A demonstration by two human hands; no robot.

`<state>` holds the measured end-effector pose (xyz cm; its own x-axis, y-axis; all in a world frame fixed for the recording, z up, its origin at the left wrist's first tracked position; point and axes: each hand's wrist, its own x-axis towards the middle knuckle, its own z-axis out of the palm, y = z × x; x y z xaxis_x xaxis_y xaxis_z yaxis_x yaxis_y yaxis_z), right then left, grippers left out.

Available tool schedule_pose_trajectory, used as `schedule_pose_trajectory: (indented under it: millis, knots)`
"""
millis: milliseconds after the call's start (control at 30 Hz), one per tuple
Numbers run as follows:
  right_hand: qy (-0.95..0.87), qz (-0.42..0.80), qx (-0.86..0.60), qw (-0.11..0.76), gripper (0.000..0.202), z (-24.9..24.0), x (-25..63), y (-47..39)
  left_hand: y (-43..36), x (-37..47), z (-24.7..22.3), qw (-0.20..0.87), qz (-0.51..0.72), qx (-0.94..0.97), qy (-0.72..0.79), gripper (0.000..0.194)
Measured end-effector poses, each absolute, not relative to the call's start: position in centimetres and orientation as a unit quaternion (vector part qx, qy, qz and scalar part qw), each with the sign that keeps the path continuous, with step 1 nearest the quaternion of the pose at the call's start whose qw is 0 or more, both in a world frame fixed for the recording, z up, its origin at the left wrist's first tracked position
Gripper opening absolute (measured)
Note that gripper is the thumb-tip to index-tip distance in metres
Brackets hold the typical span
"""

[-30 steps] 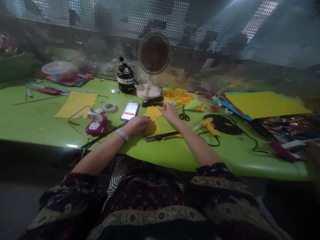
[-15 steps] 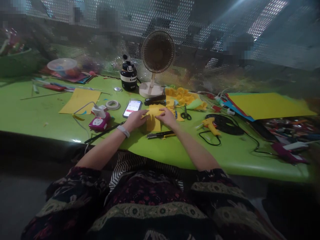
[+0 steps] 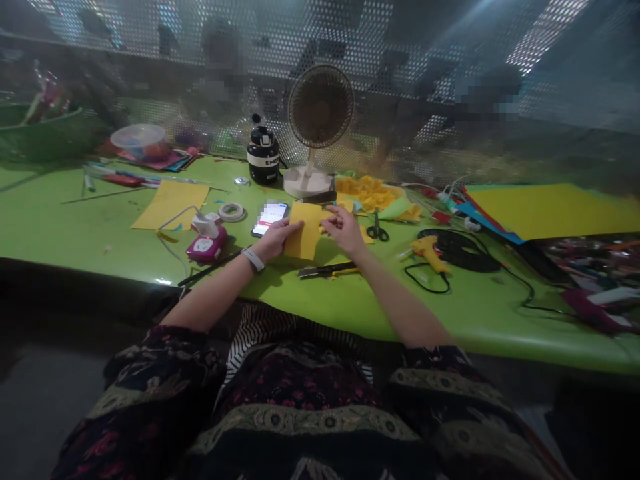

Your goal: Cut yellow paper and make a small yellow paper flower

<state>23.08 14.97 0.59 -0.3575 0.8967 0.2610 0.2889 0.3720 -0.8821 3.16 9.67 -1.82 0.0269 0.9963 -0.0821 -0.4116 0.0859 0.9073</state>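
Green tabletop [image 3: 490, 313] stretches across under dim light; take the yellow card [image 3: 305, 233] as the dial's centre, twelve pointing away from the body. Nearest, at six o'clock, lies a craft knife [image 3: 325, 271], just short of the card.

Next comes the card itself, raised in front of the body, tilted slightly. On its nine o'clock edge the left hand [image 3: 273, 241] pinches it, thumb on top, other fingers mostly hidden beneath. At its three o'clock edge the right hand [image 3: 345, 230] has curled fingers by a bit of yellow; whether they grip anything, I cannot tell. Such card should be light, fairly stiff but easily creased, not very slippery; a flat pinch along an edge would suit it best.

Counting outward: one card, one knife, two magenta socket blocks [image 3: 203, 248], at nine and past three o'clock, one yellow glue gun [image 3: 425, 252] past three, one pair of scissors [image 3: 377, 225] at three, one phone [image 3: 270, 223] at ten, one tape roll [image 3: 231, 219] beyond it. Farther off stand one bottle [image 3: 263, 160] at eleven and one fan [image 3: 321, 107] at twelve; crumpled yellow paper [image 3: 373, 193], pieces uncountable, sits at two. Behind everything rises perforated screening [image 3: 345, 40].
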Motion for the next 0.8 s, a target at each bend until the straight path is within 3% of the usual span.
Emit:
schedule_pose_trajectory:
  millis: [133, 233, 300, 433, 567, 667, 800]
  knots:
    - [-0.876, 0.128, -0.344, 0.314, 0.061, 2.5, 25.0, 15.0, 9.6, 3.1, -1.6, 0.632, 0.575, 0.325, 0.405, 0.025]
    - [-0.931, 0.05, -0.28, 0.228, 0.062, 2.5, 25.3, 14.0, 9.6, 3.3, -1.6, 0.643, 0.567, 0.32, 0.404, 0.023]
    - [-0.937, 0.053, -0.262, 0.225, 0.05, 1.7, 24.9, 13.2, 9.5, 3.5, -1.7, 0.647, 0.56, 0.328, 0.4, 0.022]
    - [-0.875, 0.118, -0.333, 0.331, 0.014, -0.1, 23.8, 11.9, 9.2, 3.8, -1.6, 0.649, 0.557, 0.356, 0.377, 0.028]
    - [-0.786, 0.23, -0.406, 0.406, 0.032, -0.6, 23.5, 11.6, 8.9, 4.0, -1.5, 0.66, 0.551, 0.346, 0.375, 0.028]
    - [-0.762, 0.298, -0.421, 0.391, 0.047, -0.5, 23.6, 11.5, 8.5, 4.2, -1.6, 0.673, 0.535, 0.36, 0.362, 0.04]
    - [-0.761, 0.299, -0.416, 0.398, 0.055, -0.1, 23.6, 11.2, 8.0, 4.5, -1.8, 0.619, 0.544, 0.438, 0.36, 0.047]
